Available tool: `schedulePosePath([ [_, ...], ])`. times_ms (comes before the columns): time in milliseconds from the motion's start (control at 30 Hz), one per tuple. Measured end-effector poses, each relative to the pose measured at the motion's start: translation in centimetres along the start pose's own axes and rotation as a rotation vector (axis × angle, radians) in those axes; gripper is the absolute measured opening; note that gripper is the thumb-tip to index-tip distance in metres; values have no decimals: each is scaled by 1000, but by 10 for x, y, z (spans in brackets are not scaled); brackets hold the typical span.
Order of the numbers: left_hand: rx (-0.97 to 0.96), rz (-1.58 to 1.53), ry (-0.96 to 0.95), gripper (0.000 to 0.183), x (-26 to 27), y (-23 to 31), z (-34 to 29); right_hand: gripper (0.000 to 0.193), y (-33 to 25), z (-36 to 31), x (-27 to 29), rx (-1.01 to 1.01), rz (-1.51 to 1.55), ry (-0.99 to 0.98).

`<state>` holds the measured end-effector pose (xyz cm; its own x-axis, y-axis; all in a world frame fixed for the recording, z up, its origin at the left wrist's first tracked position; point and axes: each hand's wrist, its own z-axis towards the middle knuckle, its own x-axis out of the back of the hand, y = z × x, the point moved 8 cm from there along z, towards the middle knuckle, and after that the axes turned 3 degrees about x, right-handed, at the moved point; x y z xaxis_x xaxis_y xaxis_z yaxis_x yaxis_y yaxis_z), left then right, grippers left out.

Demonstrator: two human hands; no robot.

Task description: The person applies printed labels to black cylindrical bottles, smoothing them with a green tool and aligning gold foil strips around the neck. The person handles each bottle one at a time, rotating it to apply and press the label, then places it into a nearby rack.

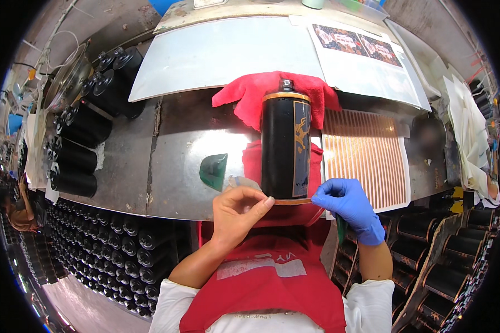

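A black bottle (278, 150) lies on red cloth (244, 95), its capped neck pointing away from me. It has a gold band near the neck and a dark panel with gold decoration. Across its near end runs a thin gold strip (293, 202). My bare left hand (236, 213) pinches the strip's left end between thumb and forefinger. In its blue glove, my right hand (347, 205) pinches the right end. A dark green piece (341, 228) shows under the gloved palm, mostly hidden. Left of the bottle, a green translucent scraper (213, 171) lies on the metal table.
A sheet of gold strips (366, 161) lies right of the bottle. Behind it are a large white board (228, 53) and a printed sheet (361, 61). Several black bottles (83, 122) stand at the table's left. More bottles fill racks (111, 244) below on both sides.
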<state>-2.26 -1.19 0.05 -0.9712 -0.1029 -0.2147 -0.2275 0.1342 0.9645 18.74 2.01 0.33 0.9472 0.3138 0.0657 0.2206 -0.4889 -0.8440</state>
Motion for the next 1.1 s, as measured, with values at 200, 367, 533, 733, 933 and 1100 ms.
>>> schedulePosePath([
  [200, 38, -31, -25, 11, 0, -4, 4, 15, 4, 3, 1, -10, -12, -15],
  [367, 201, -253, -83, 15, 3, -17, 9, 14, 5, 5, 1, -19, -3, -18],
  [533, 177, -237, -77, 28, 0, -19, 11, 15, 7, 8, -1, -25, -8, -38],
  [733, 211, -149, -180, 34, -1, -24, 18, 19, 12, 13, 0, -18, -65, -73],
  [933, 288, -214, -275, 31, 0, -31, 23, 17, 18, 19, 0, -4, -13, -114],
  [1100, 419, -180, -289, 28, 8, -29, 27, 17, 14, 20, 1, 39, -34, -149],
])
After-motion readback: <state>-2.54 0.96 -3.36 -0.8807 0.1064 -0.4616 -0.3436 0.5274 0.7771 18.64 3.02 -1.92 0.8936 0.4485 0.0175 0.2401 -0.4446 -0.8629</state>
